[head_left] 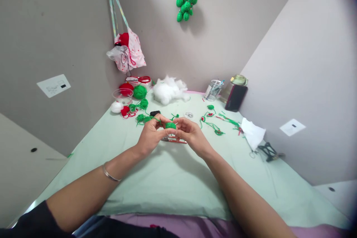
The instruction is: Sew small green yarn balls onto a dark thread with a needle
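Crochet (170,125), a small rounded green lump, sits between the left hand (152,134) and the right hand (192,134), around the middle of the tabletop (156,189). Both hands grasp it lightly: thumbs toward the near side, fingers curled beyond, their tips close together. A green strand (157,119) runs by the left fingers toward a tangle of yarn (142,119) just behind.

The step in hand looks like fingertip work on this lump, shaping or turning it; the fingers hide too much to say which. The next move would seem to call for a firm pinch from one hand, freeing the other to work the lump's edge, with some slack in the strand.

Something red (180,141) shows beneath the hands, too covered to identify. White stuffing (170,90) lies farther back, and another green lump (210,107) rests off to the right, well apart.
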`<act>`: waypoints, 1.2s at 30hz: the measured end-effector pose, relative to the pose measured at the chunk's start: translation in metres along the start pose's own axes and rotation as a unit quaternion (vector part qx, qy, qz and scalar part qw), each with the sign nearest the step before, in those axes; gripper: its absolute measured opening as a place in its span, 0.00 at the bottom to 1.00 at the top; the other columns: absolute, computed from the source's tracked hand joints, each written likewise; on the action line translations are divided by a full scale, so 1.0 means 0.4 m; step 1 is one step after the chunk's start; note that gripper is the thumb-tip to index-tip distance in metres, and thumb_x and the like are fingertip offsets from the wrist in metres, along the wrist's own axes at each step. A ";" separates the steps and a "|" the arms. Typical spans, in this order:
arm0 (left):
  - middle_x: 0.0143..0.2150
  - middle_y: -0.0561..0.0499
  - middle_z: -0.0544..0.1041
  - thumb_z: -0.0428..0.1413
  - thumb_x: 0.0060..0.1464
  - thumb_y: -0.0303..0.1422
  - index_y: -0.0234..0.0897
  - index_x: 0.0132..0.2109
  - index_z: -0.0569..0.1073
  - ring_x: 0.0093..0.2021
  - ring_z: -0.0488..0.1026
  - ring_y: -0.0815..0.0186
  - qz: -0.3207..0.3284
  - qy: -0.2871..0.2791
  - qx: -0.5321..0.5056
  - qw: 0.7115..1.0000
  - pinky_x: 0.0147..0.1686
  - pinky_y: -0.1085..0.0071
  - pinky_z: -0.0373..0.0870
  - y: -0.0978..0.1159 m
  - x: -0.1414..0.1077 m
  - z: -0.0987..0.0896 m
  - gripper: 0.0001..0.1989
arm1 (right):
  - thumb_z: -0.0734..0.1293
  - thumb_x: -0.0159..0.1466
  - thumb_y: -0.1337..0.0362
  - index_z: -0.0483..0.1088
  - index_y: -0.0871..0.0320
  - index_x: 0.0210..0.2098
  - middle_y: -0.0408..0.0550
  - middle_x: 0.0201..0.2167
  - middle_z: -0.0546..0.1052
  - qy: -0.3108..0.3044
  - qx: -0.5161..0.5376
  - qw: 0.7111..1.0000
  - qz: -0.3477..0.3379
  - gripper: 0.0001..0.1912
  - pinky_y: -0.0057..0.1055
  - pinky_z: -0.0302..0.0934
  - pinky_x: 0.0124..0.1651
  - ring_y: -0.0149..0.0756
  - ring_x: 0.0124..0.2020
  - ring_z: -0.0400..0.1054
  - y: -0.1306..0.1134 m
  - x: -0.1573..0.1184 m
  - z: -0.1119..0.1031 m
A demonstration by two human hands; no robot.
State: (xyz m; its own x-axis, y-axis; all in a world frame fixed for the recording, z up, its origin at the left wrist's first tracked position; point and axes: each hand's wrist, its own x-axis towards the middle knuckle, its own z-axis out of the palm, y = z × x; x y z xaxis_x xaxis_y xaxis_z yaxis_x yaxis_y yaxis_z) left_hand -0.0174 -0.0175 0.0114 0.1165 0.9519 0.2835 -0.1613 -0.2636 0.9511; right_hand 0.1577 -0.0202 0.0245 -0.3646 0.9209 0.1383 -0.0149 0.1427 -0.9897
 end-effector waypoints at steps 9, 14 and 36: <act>0.33 0.53 0.72 0.68 0.44 0.38 0.35 0.35 0.75 0.35 0.70 0.67 0.030 -0.025 0.104 0.994 0.41 0.69 0.66 -0.008 0.014 -0.012 0.14 | 0.68 0.60 0.63 0.70 0.58 0.43 0.44 0.33 0.74 -0.020 -0.072 0.997 -0.001 0.11 0.29 0.65 0.34 0.31 0.31 0.69 0.013 0.004 -0.013; 0.30 0.54 0.71 0.68 0.42 0.39 0.35 0.33 0.75 0.32 0.68 0.67 -0.002 -0.032 0.186 0.982 0.36 0.69 0.65 -0.046 0.042 -0.041 0.15 | 0.65 0.61 0.65 0.71 0.57 0.46 0.47 0.40 0.76 0.038 -0.218 0.975 -0.008 0.13 0.31 0.66 0.37 0.32 0.33 0.70 0.037 0.019 -0.045; 0.34 0.53 0.74 0.64 0.47 0.38 0.38 0.37 0.75 0.36 0.71 0.63 -0.046 -0.159 0.285 0.944 0.37 0.68 0.65 -0.125 0.041 -0.049 0.12 | 0.68 0.60 0.68 0.76 0.56 0.35 0.45 0.34 0.76 0.010 -0.355 0.935 -0.012 0.05 0.28 0.60 0.38 0.31 0.32 0.69 0.078 0.033 -0.029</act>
State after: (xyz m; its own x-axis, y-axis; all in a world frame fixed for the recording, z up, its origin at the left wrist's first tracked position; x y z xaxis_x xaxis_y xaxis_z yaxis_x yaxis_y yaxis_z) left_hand -0.0265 0.0144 -0.0339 0.4075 0.9035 0.1327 0.4068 -0.3097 0.8594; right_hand 0.1632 0.0006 -0.0042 -0.3544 0.9200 0.1674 0.6008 0.3612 -0.7132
